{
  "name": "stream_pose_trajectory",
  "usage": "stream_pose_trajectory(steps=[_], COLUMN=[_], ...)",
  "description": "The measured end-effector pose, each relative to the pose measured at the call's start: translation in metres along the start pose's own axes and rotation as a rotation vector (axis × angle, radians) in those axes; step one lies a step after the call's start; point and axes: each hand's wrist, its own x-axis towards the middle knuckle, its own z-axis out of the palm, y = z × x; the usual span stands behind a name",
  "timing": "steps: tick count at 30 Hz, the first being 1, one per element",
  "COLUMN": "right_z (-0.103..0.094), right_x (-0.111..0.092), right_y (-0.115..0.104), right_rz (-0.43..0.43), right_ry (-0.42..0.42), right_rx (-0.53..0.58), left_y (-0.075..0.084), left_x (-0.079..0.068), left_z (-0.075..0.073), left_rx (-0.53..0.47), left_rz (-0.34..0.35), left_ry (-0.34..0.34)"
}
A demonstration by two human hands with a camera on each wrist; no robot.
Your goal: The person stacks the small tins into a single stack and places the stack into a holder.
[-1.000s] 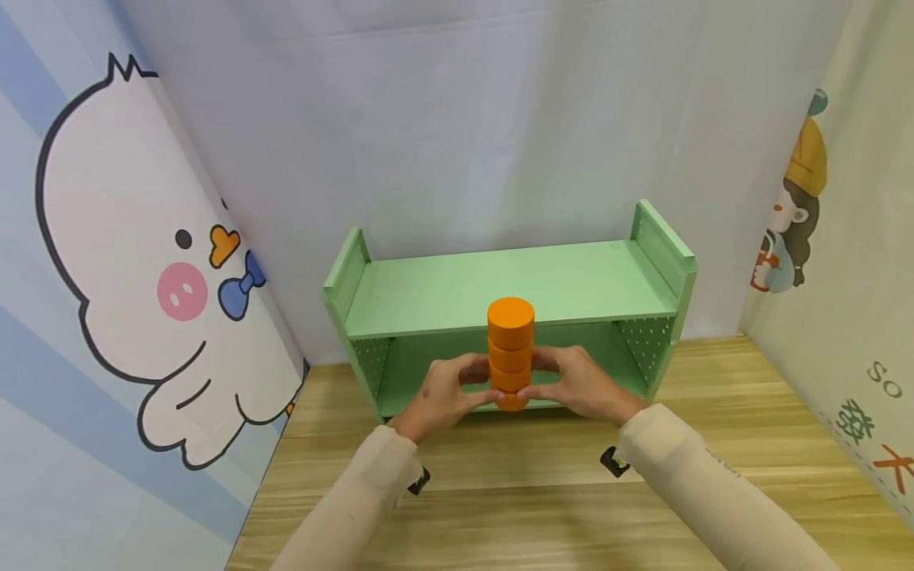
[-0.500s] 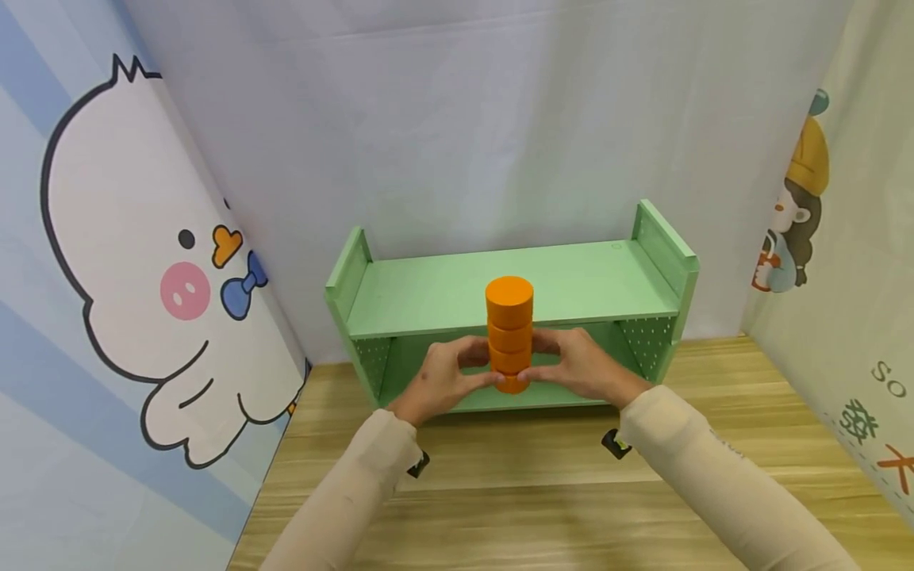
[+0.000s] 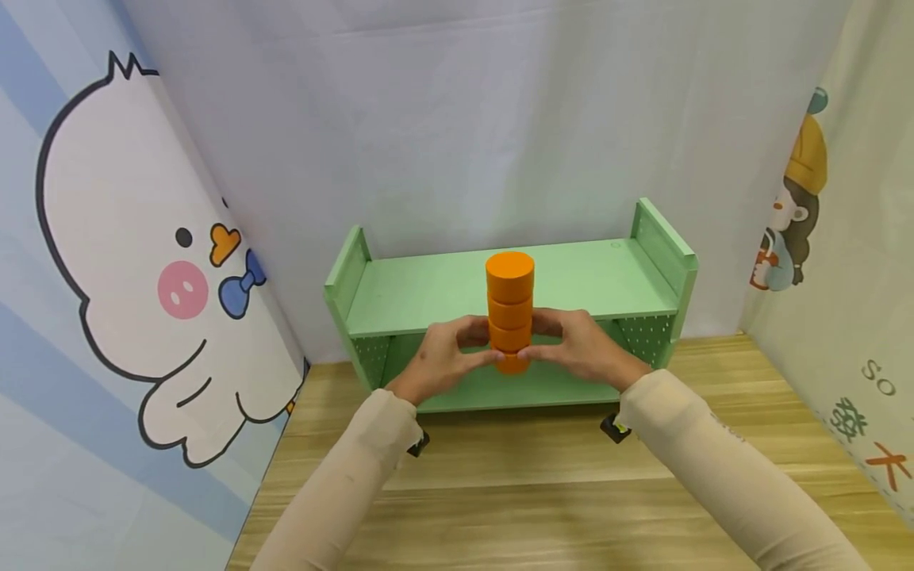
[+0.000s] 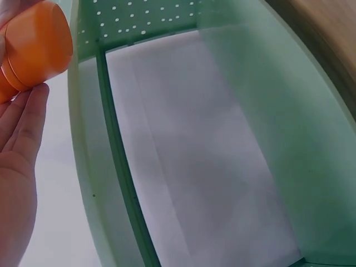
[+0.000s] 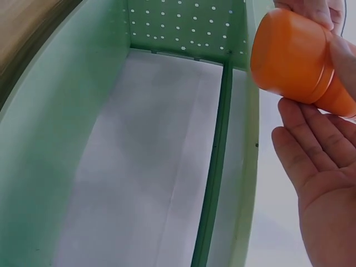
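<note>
An upright orange stack of several round, cup-like pieces (image 3: 510,312) stands out in front of the green shelf (image 3: 435,289) in the head view, its flat top overlapping the upper board. My left hand (image 3: 444,358) grips its lower part from the left, thumb on the near side. From the right, my right hand (image 3: 580,349) holds it the same way, and the two thumb tips nearly meet. Both wrist views show the smooth lowest piece (image 5: 289,58) held above the lower board; fingertips lie against its side. The fingers' far ends are partly hidden behind the stack.
The shelf has two levels and perforated side panels (image 3: 646,337). It stands on a wood-grain table (image 3: 514,507) against a pale cloth backdrop (image 3: 443,127). Printed cartoon panels flank it on the left (image 3: 128,238) and right (image 3: 857,277).
Both hands have raised the orange stack steadily, so its top now overlaps the upper shelf board more. The grip looks the same, and the shelf has stayed put.
</note>
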Motion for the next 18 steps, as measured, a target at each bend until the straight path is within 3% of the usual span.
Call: stream_pose_trajectory(steps=[18], right_z=[-0.014], right_x=[0.013], right_y=[-0.001], right_rz=[-0.035], right_ry=[0.061], right_rx=[0.087], left_y=[0.006], left_x=[0.022], left_z=[-0.009], left_rx=[0.012], left_rz=[-0.005], left_ry=[0.036])
